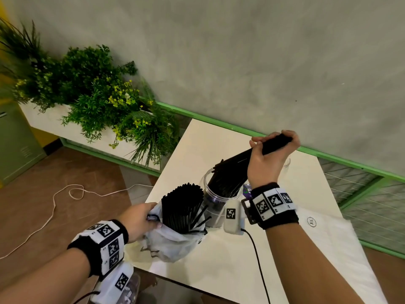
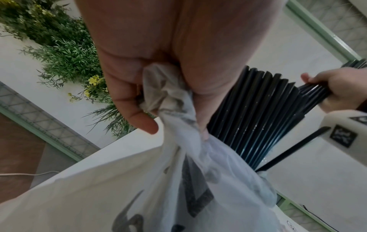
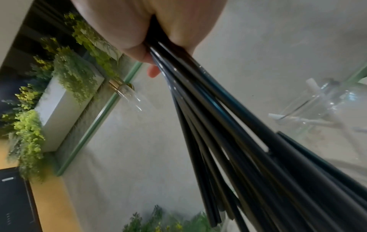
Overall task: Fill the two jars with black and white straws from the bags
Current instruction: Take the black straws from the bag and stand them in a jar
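A white plastic bag stands on the white table, packed with upright black straws. My left hand grips the bag's bunched rim. Behind the bag is a clear jar with black straws in it. My right hand grips a slanted bundle of black straws by its upper end; the lower ends are inside the jar's mouth. A second clear jar, with a few white straws in it, stands behind my right hand, mostly hidden in the head view.
A flat white bag marked XL lies on the table's right side. A white planter of green plants stands to the left, by the grey wall. A green railing runs behind the table. A white cord lies on the floor.
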`<action>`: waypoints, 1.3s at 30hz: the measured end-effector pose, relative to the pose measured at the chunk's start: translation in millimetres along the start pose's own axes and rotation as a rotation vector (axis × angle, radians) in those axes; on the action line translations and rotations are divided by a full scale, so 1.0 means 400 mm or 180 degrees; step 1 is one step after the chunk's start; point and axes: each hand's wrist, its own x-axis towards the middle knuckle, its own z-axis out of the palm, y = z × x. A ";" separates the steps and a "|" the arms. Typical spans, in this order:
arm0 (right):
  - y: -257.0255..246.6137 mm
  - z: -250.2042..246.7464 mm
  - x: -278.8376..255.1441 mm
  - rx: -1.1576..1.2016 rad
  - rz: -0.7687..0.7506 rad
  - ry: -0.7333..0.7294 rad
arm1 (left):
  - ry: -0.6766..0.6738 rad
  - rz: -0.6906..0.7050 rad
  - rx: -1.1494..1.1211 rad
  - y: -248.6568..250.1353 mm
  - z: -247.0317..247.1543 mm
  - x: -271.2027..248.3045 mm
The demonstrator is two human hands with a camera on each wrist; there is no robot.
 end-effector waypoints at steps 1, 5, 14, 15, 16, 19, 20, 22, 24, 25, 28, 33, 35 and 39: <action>0.014 -0.004 -0.007 -0.0088 0.0008 0.0012 | 0.0016 -0.0006 0.0015 0.001 0.000 -0.001; 0.063 0.005 -0.041 -0.0403 -0.0026 -0.0187 | 0.0072 -0.0003 0.0041 0.006 0.005 -0.003; 0.191 0.001 -0.147 -0.1009 0.0663 -0.1246 | 0.0061 -0.0053 0.0238 0.006 0.000 0.001; 0.200 -0.009 -0.148 -0.0978 0.0782 -0.1309 | 0.0067 -0.0068 0.0238 0.004 -0.001 0.001; 0.207 -0.018 -0.146 -0.0973 0.0889 -0.1390 | 0.0077 -0.0080 0.0253 0.004 -0.001 0.001; 0.220 -0.040 -0.127 -0.1272 0.1168 -0.1811 | 0.0077 -0.0084 0.0293 0.004 -0.003 0.000; 0.224 -0.045 -0.119 -0.1328 0.1250 -0.1934 | 0.0075 -0.0083 0.0295 0.004 -0.005 0.000; 0.218 -0.051 -0.104 -0.1348 0.1347 -0.2021 | 0.0086 -0.0094 0.0284 0.003 -0.006 -0.001; 0.204 -0.056 -0.088 -0.1385 0.1270 -0.1913 | 0.0096 -0.0121 0.0266 0.000 -0.006 0.000; 0.195 -0.060 -0.081 -0.1400 0.1165 -0.1864 | 0.0096 -0.0126 0.0266 -0.002 -0.006 0.001; 0.177 -0.078 -0.065 -0.1563 0.0851 -0.1896 | 0.0088 -0.0119 0.0273 -0.004 -0.006 0.002; 0.177 -0.116 -0.056 -0.1825 0.0537 -0.1717 | 0.0097 -0.0131 0.0239 -0.002 -0.004 0.003; 0.176 -0.125 -0.055 -0.1751 0.0499 -0.1616 | 0.0103 -0.0103 0.0221 0.002 -0.005 0.001; 0.190 -0.133 -0.053 -0.2103 0.0254 -0.1467 | 0.0064 -0.0059 0.0169 0.004 -0.008 -0.001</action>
